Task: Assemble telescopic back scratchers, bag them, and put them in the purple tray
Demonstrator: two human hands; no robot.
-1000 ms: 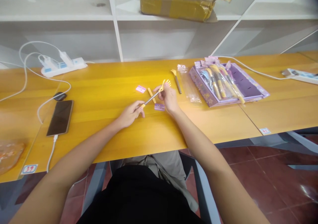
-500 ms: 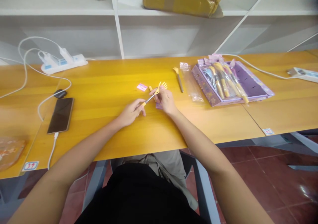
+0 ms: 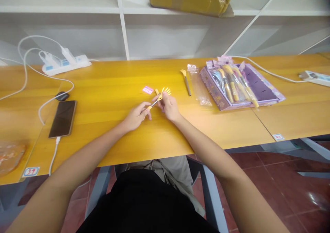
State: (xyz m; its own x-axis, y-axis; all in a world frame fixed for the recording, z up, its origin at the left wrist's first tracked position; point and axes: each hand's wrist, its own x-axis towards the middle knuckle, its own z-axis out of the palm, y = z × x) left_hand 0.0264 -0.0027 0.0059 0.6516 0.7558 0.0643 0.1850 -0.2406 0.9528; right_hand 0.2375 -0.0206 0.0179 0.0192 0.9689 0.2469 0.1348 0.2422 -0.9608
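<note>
Yellow table (image 3: 157, 140); I see left hand (image 3: 135, 117) closed on scratcher (image 3: 154, 103) handle, right hand (image 3: 170, 107) pinching near its head. Looks light, stiff; best held by shaft.

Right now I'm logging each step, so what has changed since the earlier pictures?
The right hand and the yellow claw it holds have moved left, toward the left hand; less of the metal shaft shows. Nothing was let go. The left hand stays on the handle; the phone and purple tray stay put.
</note>
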